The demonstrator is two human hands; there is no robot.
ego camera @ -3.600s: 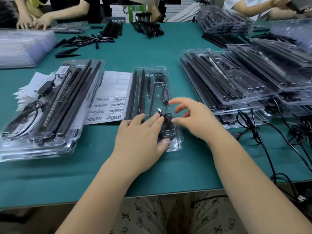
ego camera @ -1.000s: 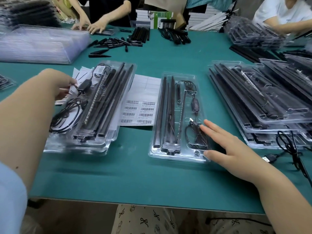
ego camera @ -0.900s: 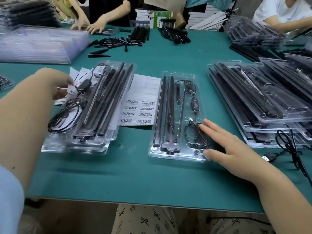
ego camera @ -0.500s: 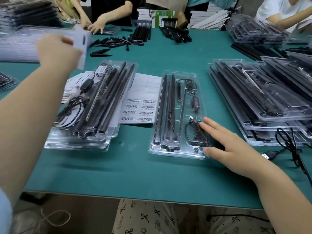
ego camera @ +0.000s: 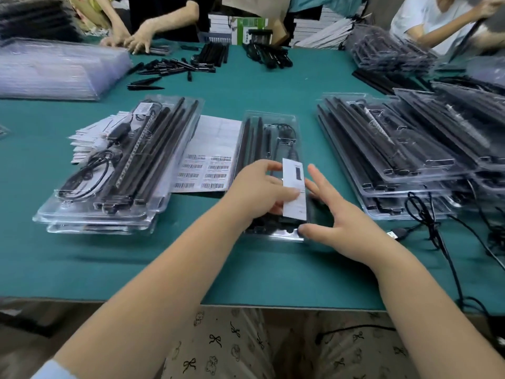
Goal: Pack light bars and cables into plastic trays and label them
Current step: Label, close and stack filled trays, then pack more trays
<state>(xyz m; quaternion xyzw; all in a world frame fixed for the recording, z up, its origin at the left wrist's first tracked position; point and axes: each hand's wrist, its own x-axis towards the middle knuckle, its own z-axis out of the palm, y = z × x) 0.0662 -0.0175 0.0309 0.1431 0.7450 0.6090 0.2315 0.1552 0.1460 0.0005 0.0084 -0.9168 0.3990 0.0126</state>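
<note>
My left hand (ego camera: 262,187) pinched the white paper slip (ego camera: 294,187), long axis running near-to-far, just over the clear plastic tray (ego camera: 269,119); right hand (ego camera: 336,214), fingers spread and released, steadied the tray's near right edge.

A clear plastic tray (ego camera: 269,119) is laid lengthwise at the middle of the green counter (ego camera: 246,86); black light bars (ego camera: 252,138) are seated along its left side and a coiled black cable (ego camera: 285,132) at its far right; a narrow white printed label (ego camera: 294,187) is held upright over the tray's near half, pinched at its left edge.
</note>
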